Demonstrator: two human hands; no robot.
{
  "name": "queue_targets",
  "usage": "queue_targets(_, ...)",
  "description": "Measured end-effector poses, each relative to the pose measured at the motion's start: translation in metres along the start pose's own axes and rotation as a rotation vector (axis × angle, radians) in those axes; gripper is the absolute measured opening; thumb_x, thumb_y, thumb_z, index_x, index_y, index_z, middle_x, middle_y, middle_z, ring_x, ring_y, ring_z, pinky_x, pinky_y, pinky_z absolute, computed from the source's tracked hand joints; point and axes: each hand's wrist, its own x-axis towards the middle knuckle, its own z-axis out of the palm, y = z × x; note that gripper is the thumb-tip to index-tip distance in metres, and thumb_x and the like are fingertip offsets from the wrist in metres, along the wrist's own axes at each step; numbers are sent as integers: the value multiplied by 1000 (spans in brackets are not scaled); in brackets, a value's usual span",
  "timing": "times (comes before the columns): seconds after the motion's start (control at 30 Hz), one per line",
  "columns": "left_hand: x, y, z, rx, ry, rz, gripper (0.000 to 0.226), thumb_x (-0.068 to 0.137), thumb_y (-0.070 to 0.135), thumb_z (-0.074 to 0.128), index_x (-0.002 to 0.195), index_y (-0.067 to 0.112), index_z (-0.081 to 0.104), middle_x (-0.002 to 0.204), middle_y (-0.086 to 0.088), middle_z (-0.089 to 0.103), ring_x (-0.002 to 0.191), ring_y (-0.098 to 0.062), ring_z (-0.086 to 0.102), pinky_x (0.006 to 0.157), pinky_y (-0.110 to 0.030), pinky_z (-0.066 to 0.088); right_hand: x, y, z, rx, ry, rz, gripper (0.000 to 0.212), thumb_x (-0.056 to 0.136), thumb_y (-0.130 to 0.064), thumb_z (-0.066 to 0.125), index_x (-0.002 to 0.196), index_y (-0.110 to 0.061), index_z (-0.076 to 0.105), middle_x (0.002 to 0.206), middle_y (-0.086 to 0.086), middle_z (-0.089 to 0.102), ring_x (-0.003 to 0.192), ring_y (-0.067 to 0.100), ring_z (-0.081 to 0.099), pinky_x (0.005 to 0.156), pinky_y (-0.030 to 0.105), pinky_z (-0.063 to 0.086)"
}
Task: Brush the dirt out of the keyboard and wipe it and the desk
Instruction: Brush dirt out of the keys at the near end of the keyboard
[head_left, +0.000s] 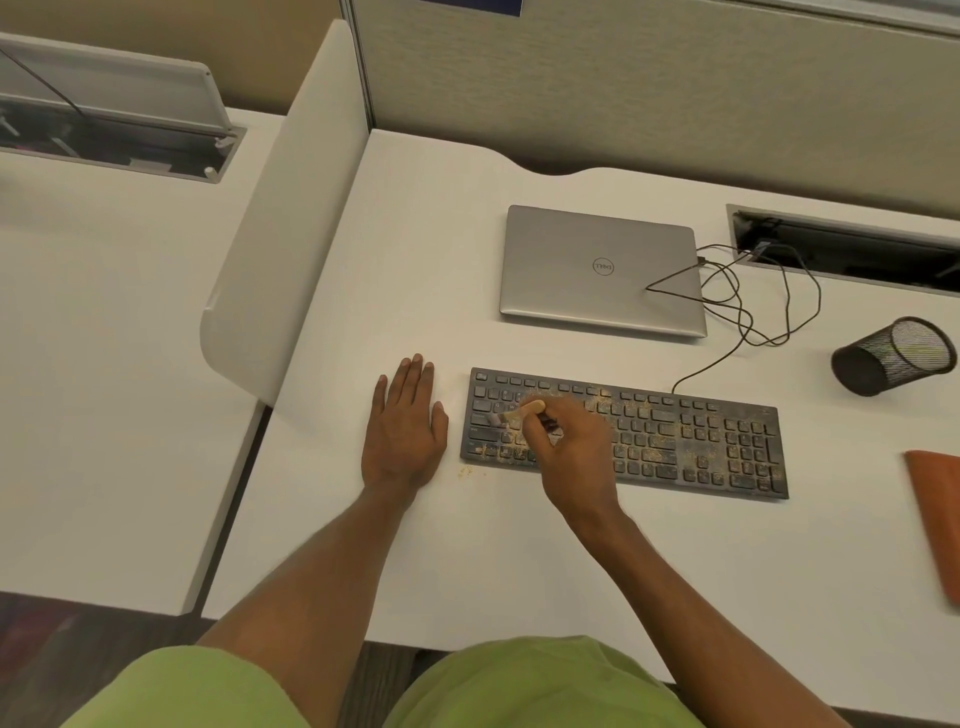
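On the desk (415, 270) the dirty keyboard (701, 447) lies left to right, near a Dell laptop (597, 270). One hand, the right hand (571, 452), holds a blurry brush (519, 413), maybe, on it; the left hand (402, 426) lies flat.

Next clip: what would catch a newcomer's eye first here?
The black keyboard at centre is strewn with tan crumbs, the right hand holding a small brush over its left keys. The left hand lies flat on the desk beside it; a closed silver laptop sits behind.

A white bench (415, 260) carries a dusty keyboard (675, 441), a shut laptop (597, 270), a tipped mesh cup (883, 358), an orange cloth (935, 514) and crumbs (465, 472)
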Motion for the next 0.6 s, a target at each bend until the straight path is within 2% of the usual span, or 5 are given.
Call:
queue_targets(0.17,0,1,-1,7,5,0,62,107,35,33,165,13,29,172,-5,25,161,-17,16,132,-43,10,-11,7,2,-52,-100,14,11,97,-19,67,91,-14,75,87,-5,71,81,11,64,70,31,55)
queue_targets(0.43,-1,1,-2,0,-1,-5,62,107,36,32,165,14,28,173,-4,24,161,-15,14,133,-42,9,-15,4,1,-78,-107,-59,12,99,-21,66,104,-17,76,100,-9,73,92,5,64,77,16,50)
queue_targets(0.57,0,1,-1,7,4,-2,62,108,36,33,165,13,29,172,-4,25,161,-16,15,132,-43,10,-25,8,2,-119,-150,-35,12,99,-21,65,94,-16,74,90,-5,71,83,10,63,69,26,52)
queue_targets(0.6,0,1,-1,9,2,-3,62,108,36,33,165,14,28,173,-4,25,161,-16,14,132,-43,10,-27,9,2,-116,-154,-34,12,99,-20,65,92,-16,74,88,-6,70,82,10,62,68,24,52)
